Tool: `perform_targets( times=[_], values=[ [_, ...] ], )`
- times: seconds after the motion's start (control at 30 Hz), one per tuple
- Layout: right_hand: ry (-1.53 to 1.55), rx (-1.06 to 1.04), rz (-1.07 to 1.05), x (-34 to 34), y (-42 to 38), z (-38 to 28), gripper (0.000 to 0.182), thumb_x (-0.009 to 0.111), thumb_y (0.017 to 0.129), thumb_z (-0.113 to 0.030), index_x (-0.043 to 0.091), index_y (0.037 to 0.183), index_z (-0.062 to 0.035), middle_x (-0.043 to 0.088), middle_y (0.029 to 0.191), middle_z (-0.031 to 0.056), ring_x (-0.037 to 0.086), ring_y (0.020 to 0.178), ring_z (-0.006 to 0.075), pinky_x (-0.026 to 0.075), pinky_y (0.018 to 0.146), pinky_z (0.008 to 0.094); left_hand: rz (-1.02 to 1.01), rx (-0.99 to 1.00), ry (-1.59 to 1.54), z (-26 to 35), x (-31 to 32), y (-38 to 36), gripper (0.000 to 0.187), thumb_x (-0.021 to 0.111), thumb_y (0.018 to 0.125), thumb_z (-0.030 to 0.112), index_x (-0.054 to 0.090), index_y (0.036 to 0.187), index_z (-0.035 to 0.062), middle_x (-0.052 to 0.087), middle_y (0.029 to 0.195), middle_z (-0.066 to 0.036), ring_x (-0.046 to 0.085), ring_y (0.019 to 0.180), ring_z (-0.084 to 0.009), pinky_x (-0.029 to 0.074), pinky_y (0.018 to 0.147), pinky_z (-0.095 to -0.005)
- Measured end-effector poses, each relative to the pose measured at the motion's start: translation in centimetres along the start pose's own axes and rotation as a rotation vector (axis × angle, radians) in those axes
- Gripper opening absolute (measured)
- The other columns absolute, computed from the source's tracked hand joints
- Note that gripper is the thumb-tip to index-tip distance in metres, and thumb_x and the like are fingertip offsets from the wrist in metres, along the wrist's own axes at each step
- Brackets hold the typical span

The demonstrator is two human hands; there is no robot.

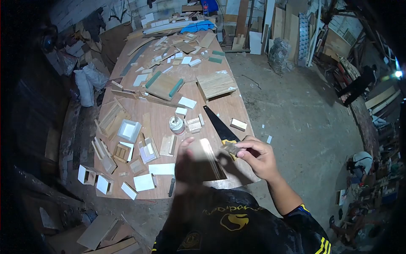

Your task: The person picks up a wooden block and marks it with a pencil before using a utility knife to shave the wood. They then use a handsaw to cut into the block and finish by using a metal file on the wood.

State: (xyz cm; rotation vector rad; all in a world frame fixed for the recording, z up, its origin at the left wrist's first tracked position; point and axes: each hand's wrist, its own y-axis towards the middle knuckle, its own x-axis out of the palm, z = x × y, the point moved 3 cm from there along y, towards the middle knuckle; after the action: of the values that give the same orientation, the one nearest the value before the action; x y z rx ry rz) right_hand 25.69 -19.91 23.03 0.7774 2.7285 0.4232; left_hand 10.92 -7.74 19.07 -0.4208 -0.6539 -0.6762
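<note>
My left hand (184,153), mostly in shadow, is closed round the left side of a wooden piece (204,157) with a bright top edge and held close before my chest. Just right of it, my right hand (259,155) pinches a small, flat grey-brown piece (231,147) between thumb and fingers; I cannot tell whether it is sandpaper or wood. Behind that piece, a handsaw (216,122) with a black blade and yellow handle lies on the table. An open jar (176,125) with a stick or brush in it stands beyond my left hand.
Wood offcuts, white panels and small boxes (129,130) cover much of the worktable (160,188). A low wooden box (216,86) sits near its right edge, beyond the saw. Boards (285,25) lean at the back wall. A person (358,84) is at the far right.
</note>
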Motion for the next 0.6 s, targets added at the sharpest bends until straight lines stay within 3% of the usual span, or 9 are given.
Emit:
perform_targets(
  times=[0.07,0.17,0.2,0.23,0.3,0.37,0.43,0.57,0.6],
  values=[
    [0.061,0.043,-0.121,0.6,0.3,-0.4,0.023,0.062,0.085,-0.002,0.065,0.107,0.0008,0.059,0.081,0.0048,0.055,0.07,0.0087,0.042,0.065,0.0236,-0.014,-0.098,0.028,-0.6,-0.5,0.2,0.057,0.05,0.089,0.055,0.038,0.127,0.0138,0.06,0.083,-0.011,0.062,0.067,-0.0251,0.051,0.055,-0.0353],
    [0.223,0.119,-0.184,1.4,0.5,0.2,0.021,0.061,0.085,-0.002,0.065,0.106,0.0012,0.059,0.081,0.0051,0.055,0.067,0.0088,0.042,0.062,0.0238,-0.107,0.156,0.497,-2.9,-3.6,2.1,0.043,0.046,0.093,0.052,0.044,0.111,0.0128,0.057,0.076,-0.006,0.054,0.06,-0.0152,0.045,0.051,-0.0299],
    [0.228,0.121,-0.192,1.4,0.6,0.4,0.021,0.061,0.085,-0.002,0.065,0.106,0.0012,0.059,0.081,0.0051,0.055,0.067,0.0088,0.042,0.062,0.0238,-0.165,-0.012,0.174,-2.6,-3.1,1.8,0.046,0.042,0.094,0.053,0.046,0.111,0.0108,0.055,0.075,-0.004,0.052,0.061,-0.012,0.042,0.053,-0.0269],
    [0.186,0.1,-0.214,1.6,0.7,0.5,0.021,0.06,0.086,-0.002,0.065,0.106,0.0014,0.059,0.081,0.0051,0.055,0.067,0.009,0.043,0.061,0.0237,-0.153,-0.01,0.175,-1.9,-2.4,1.6,0.046,0.042,0.094,0.053,0.046,0.111,0.0108,0.055,0.075,-0.004,0.052,0.061,-0.012,0.042,0.053,-0.0269],
    [0.157,0.08,-0.254,1.9,0.8,0.8,0.02,0.06,0.086,-0.002,0.065,0.105,0.0016,0.059,0.08,0.0051,0.056,0.067,0.0091,0.043,0.06,0.0236,-0.059,0.198,0.722,-0.6,-1.0,1.0,0.044,0.023,0.102,0.035,0.046,0.11,-0.0023,0.053,0.08,-0.01,0.053,0.075,-0.0178,0.044,0.067,-0.0315],
    [0.131,0.048,-0.285,1.9,1.0,1.0,0.019,0.056,0.087,-0.001,0.065,0.103,0.0027,0.062,0.08,0.0079,0.057,0.066,0.0114,0.045,0.062,0.0242,0.012,0.165,0.727,-0.6,-1.0,0.9,0.048,0.023,0.101,0.04,0.05,0.107,-0.0008,0.053,0.079,-0.009,0.053,0.075,-0.0182,0.044,0.069,-0.0308],
    [0.073,-0.01,-0.302,2.0,1.3,0.7,0.02,0.054,0.085,0.001,0.065,0.102,0.0033,0.063,0.081,0.0097,0.059,0.068,0.0127,0.046,0.064,0.0248,-0.03,0.057,0.454,-2.7,-3.1,2.1,0.052,0.04,0.093,0.057,0.049,0.11,0.009,0.055,0.076,-0.004,0.054,0.063,-0.0121,0.045,0.056,-0.0264],
    [0.006,0.013,-0.365,1.4,1.6,0.4,0.026,0.049,0.079,0.006,0.064,0.101,0.0041,0.066,0.087,0.0133,0.064,0.077,0.0175,0.048,0.07,0.0274,0.065,0.004,0.343,-3.2,-2.8,1.8,0.052,0.042,0.092,0.058,0.051,0.108,0.0093,0.056,0.077,-0.005,0.056,0.065,-0.0132,0.046,0.057,-0.0269],
    [0.015,0.011,-0.375,1.0,1.6,0.6,0.026,0.049,0.079,0.006,0.064,0.101,0.0041,0.066,0.087,0.0133,0.064,0.077,0.0175,0.048,0.07,0.0274,0.051,-0.041,0.29,-3.1,-2.1,1.4,0.047,0.04,0.095,0.051,0.052,0.107,0.0072,0.055,0.082,-0.004,0.054,0.072,-0.0134,0.045,0.065,-0.0276]
  ],
)
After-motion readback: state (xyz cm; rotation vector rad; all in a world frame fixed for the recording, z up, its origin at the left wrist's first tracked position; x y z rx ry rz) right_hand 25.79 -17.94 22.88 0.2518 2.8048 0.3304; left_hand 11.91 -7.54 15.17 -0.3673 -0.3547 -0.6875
